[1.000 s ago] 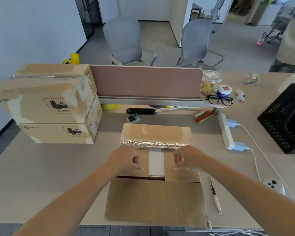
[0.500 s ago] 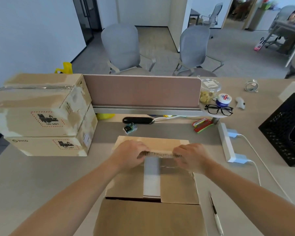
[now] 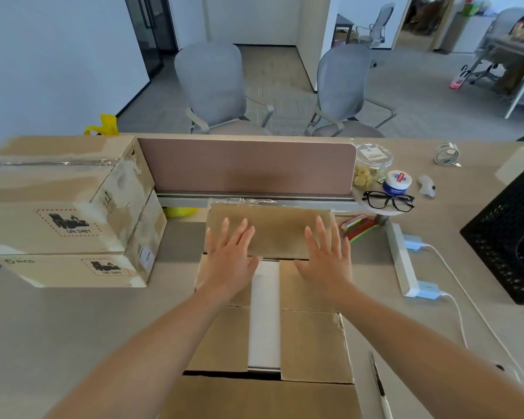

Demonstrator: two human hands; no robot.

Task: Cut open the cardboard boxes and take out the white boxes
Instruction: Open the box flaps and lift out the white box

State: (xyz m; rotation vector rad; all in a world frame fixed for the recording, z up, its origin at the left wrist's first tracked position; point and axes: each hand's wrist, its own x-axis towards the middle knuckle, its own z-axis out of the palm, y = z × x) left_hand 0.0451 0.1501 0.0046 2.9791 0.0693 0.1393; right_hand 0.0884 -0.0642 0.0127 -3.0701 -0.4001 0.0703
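Observation:
A cardboard box stands open in front of me on the desk. Its far flap is folded back and lies flat, and its near flap hangs toward me. Between the two inner side flaps a strip of a white box shows. My left hand and my right hand press flat, fingers spread, on the far flap and the inner flaps. Two sealed cardboard boxes are stacked at the left.
A white utility knife lies right of the open box. A pink divider runs behind it. Glasses, jars, a tape roll, a white power strip with cable and a black crate sit at the right.
Both hands have pushed the far flap from upright back down flat and now lie open on it. The view has moved closer to the box.

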